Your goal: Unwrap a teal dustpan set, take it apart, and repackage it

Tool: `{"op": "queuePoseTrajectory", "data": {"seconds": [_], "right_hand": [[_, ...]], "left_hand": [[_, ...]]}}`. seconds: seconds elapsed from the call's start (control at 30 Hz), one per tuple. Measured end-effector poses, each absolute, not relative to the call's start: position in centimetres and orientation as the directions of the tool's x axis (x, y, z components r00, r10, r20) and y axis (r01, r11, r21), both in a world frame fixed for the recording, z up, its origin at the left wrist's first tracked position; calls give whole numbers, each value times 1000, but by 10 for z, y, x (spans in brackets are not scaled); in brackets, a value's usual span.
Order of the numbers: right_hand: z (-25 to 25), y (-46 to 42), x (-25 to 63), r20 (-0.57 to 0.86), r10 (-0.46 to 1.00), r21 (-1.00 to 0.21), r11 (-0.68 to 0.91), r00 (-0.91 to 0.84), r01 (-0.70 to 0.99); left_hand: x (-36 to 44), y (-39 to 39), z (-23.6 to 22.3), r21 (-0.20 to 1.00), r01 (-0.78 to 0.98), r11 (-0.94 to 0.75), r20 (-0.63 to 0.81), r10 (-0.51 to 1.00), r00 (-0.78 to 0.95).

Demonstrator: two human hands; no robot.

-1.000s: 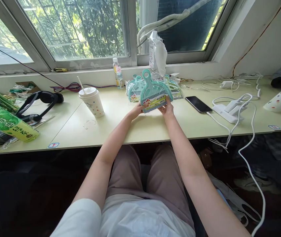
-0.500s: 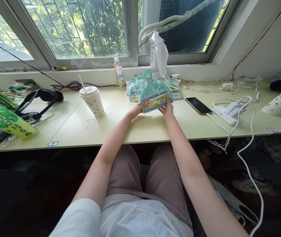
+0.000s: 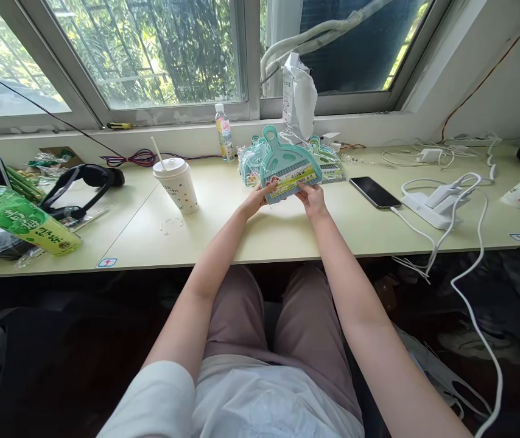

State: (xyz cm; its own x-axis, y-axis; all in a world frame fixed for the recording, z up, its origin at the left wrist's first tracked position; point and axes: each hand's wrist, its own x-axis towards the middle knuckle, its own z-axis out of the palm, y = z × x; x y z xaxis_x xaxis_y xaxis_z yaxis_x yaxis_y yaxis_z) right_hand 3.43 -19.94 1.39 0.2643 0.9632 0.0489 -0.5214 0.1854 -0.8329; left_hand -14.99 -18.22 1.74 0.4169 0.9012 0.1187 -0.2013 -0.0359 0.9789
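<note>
A mint-green dustpan [image 3: 290,159] in clear plastic wrap, with a yellow label across its lower part, is held between my two hands just above the desk. Its round handle loop points up and away from me. My left hand [image 3: 258,199] grips the lower left corner, thumb on the front. At the bottom edge right of the middle, my right hand [image 3: 312,198] pinches the pack with thumb and fingers. Behind it lie more wrapped mint-green packs, one at the left [image 3: 249,163] and one at the right [image 3: 328,163], both partly covered by the dustpan.
On the desk [image 3: 223,240] stand a lidded paper cup [image 3: 178,187] with a straw and, farther back, a drink bottle [image 3: 224,134]. To the right are a phone [image 3: 375,192] and a power strip [image 3: 433,205] with cables. Headphones [image 3: 81,188] and a green package [image 3: 22,219] lie left.
My right hand has slid down from the label's right end to the pack's lower edge. The dustpan leans back slightly more. The camera view has turned a little left.
</note>
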Motion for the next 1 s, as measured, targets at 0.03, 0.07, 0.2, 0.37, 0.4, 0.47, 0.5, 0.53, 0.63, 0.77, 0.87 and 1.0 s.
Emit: {"op": "queuePoseTrajectory", "data": {"seconds": [0.03,0.07,0.2,0.37,0.4,0.47,0.5,0.53,0.63,0.77,0.87,1.0], "right_hand": [[14,-200,34,50,964,-830,185,261,-525],[14,-200,34,52,964,-828,188,262,-528],[13,-202,36,60,949,-810,227,309,-540],[16,-202,38,18,930,-765,249,367,-594],[16,-202,38,13,931,-758,247,364,-604],[16,-201,37,18,941,-754,234,337,-613],[15,-201,36,22,947,-758,225,321,-612],[15,-200,36,27,952,-763,216,304,-609],[13,-199,38,33,961,-775,198,275,-600],[12,-199,44,50,972,-777,182,229,-602],[12,-199,48,57,978,-785,167,199,-596],[13,-199,50,29,982,-785,139,187,-603]], "left_hand": [[-150,-183,18,979,-200,-39,121,902,414],[-151,-184,19,980,-197,-39,119,902,416],[-154,-192,23,990,-127,66,18,825,564],[-148,-196,24,988,-41,148,-89,770,632],[-146,-194,23,990,-68,120,-58,809,585],[-141,-191,20,989,-142,45,24,893,449],[-139,-189,20,985,-171,17,50,924,379],[-138,-188,19,982,-189,-1,64,944,325],[-136,-189,20,982,-188,-25,80,954,288],[-137,-193,24,982,-179,-64,122,934,335],[-138,-195,27,982,-182,-58,120,928,353],[-139,-197,28,984,-160,-78,135,913,385]]}}
